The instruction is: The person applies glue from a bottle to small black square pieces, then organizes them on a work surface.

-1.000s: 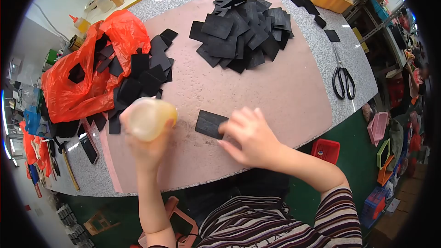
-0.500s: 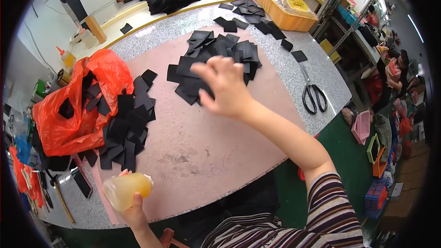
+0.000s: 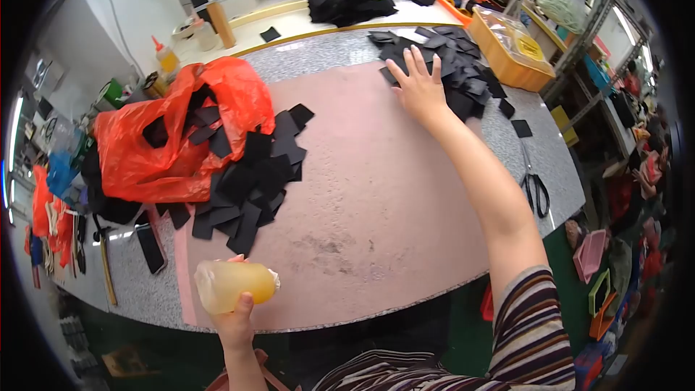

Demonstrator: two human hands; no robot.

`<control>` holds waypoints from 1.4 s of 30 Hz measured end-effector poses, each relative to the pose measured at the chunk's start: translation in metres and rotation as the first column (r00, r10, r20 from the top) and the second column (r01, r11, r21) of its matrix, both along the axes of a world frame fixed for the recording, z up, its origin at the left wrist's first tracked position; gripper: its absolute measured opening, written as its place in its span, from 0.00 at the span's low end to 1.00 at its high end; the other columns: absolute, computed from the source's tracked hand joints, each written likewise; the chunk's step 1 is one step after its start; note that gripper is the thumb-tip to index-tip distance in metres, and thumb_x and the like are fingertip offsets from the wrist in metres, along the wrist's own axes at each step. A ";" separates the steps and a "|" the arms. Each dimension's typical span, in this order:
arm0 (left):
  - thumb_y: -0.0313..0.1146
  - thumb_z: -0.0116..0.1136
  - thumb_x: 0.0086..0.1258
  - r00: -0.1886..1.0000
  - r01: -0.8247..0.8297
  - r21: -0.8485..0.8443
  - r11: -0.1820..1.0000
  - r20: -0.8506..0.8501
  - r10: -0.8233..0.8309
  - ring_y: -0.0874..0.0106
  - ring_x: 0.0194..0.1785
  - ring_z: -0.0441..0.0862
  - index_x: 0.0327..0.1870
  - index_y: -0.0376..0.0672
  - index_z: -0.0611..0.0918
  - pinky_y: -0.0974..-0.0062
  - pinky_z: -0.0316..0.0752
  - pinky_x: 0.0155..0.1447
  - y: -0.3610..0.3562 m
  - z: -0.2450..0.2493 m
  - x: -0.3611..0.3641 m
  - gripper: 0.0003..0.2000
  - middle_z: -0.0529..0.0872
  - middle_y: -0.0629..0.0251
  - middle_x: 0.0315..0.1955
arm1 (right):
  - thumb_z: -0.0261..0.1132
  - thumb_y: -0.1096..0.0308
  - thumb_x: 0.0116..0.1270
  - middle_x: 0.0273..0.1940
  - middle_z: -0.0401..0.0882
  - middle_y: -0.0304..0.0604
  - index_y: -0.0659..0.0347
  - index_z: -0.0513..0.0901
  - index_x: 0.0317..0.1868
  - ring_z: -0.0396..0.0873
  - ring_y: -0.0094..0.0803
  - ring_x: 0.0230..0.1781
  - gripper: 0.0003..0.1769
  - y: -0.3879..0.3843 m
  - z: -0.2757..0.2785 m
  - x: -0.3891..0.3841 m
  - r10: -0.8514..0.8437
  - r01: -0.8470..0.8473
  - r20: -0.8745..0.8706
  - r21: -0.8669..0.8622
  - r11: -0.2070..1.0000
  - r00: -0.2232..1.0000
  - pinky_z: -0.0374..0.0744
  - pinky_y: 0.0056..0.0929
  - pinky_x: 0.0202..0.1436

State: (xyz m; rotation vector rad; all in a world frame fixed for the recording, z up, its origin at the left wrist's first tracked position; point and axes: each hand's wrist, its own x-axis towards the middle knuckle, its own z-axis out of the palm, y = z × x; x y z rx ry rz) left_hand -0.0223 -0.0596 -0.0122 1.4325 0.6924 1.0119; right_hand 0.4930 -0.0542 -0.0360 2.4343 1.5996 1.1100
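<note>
In my left hand [image 3: 235,324], near the front edge, is a translucent squeeze bottle [image 3: 230,286] of yellowish liquid, tilted on its side with fingers wrapped round it. My right hand [image 3: 420,90] reaches to the far side, fingers spread, palm down at the edge of a heap of black rectangular pieces [image 3: 463,65]. Nothing shows gripped in it. At left a red plastic bag [image 3: 156,166] lies open, with more black pieces [image 3: 250,181] spilling from its mouth onto the pink mat [image 3: 362,195].
Black-handled scissors [image 3: 536,192] lie at the right edge. A yellow tub [image 3: 510,51] stands beyond the heap. Left of the mat rests a phone [image 3: 150,247]. Glue bottles [image 3: 166,56] and a pile of black material [image 3: 340,0] are at the back.
My right hand has moved away from me, and the black pieces from the mat's middle now lie heaped at its far right. The view has shifted; the bottle stays in my left hand.
</note>
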 end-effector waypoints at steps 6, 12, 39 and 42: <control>0.35 0.72 0.67 0.998 0.012 -0.158 0.987 0.061 -0.002 0.60 0.63 0.79 0.70 0.37 0.66 0.60 0.74 0.68 -0.001 -0.007 0.012 0.34 0.78 0.47 0.62 | 0.76 0.56 0.56 0.54 0.78 0.41 0.49 0.84 0.47 0.72 0.38 0.64 0.19 0.049 0.017 -0.172 0.715 -0.683 -0.318 0.224 0.695 0.623 0.62 0.49 0.67; 0.39 0.71 0.69 0.982 0.133 -0.113 0.985 0.150 -0.115 0.61 0.63 0.80 0.70 0.38 0.66 0.60 0.76 0.67 -0.002 0.000 0.029 0.34 0.77 0.48 0.62 | 0.70 0.65 0.60 0.55 0.81 0.43 0.58 0.82 0.52 0.79 0.37 0.58 0.19 0.092 0.000 -0.244 0.872 -0.899 -0.358 0.156 0.409 0.334 0.74 0.36 0.60; 0.52 0.59 0.76 0.781 0.480 -0.558 0.677 0.624 -0.040 0.64 0.65 0.80 0.63 0.45 0.78 0.33 0.56 0.78 0.047 -0.023 0.104 0.24 0.83 0.61 0.60 | 0.70 0.71 0.66 0.27 0.84 0.52 0.67 0.87 0.42 0.83 0.38 0.24 0.08 -0.095 0.049 -0.194 0.541 -0.060 -0.806 0.544 0.837 0.239 0.79 0.34 0.32; 0.54 0.58 0.76 0.719 0.613 -0.526 0.590 0.681 -0.139 0.64 0.65 0.80 0.67 0.46 0.75 0.30 0.56 0.77 0.025 -0.008 0.096 0.27 0.80 0.62 0.63 | 0.71 0.73 0.64 0.24 0.82 0.45 0.63 0.85 0.51 0.80 0.35 0.22 0.15 -0.147 0.032 -0.213 0.355 -0.206 -0.931 0.332 0.921 0.088 0.77 0.31 0.31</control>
